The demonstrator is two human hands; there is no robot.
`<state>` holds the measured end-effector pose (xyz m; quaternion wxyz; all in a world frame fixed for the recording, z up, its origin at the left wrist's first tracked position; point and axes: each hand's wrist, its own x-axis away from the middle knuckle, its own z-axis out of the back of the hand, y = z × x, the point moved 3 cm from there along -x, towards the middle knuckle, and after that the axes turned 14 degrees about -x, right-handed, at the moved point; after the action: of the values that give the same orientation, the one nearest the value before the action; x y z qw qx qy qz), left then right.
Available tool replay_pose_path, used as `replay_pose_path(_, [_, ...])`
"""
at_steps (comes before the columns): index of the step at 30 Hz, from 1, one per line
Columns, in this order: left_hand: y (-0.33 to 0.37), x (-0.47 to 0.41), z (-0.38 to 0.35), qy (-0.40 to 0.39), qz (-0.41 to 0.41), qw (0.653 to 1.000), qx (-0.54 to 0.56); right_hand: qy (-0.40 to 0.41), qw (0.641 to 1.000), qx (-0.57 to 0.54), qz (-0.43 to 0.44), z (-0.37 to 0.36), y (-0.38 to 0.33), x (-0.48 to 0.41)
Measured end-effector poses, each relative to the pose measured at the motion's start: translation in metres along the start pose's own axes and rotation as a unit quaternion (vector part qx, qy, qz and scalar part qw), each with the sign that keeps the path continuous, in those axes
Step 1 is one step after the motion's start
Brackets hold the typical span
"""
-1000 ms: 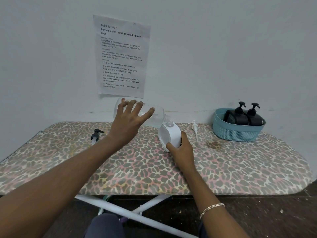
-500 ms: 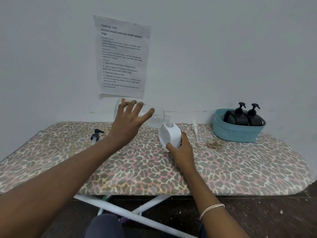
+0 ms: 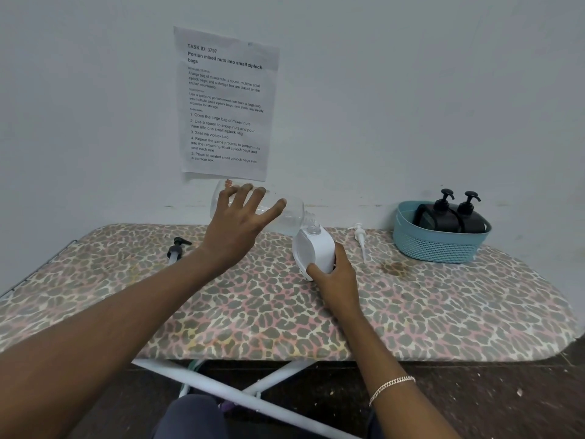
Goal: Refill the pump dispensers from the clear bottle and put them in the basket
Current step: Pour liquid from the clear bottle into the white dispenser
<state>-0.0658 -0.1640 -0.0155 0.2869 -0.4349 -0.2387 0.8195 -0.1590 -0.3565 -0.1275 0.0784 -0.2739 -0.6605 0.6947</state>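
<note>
My left hand [image 3: 235, 228] grips the clear bottle [image 3: 289, 215], which lies almost on its side in the air with its neck tipped down to the right. The bottle's mouth meets the open neck of a white dispenser body [image 3: 311, 250], which stands slightly tilted on the board. My right hand [image 3: 335, 275] holds that dispenser by its lower right side. The dispenser's white pump [image 3: 360, 237] lies loose on the board just to the right. Two black pump dispensers [image 3: 451, 213] stand in the teal basket [image 3: 438, 245] at the far right.
A leopard-print ironing board [image 3: 411, 312] is the work surface, against a white wall. A black pump head [image 3: 177, 247] lies on its left part. A printed sheet [image 3: 226, 103] hangs on the wall above the bottle. A brown stain marks the cover near the basket.
</note>
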Motion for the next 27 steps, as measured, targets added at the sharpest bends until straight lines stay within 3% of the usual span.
replay_pose_path(27, [-0.0039, -0.0030, -0.0048, 0.020, -0.018, 1.000, -0.005, -0.004, 1.000, -0.002, 0.005, -0.0012, 0.0008, 0.0004])
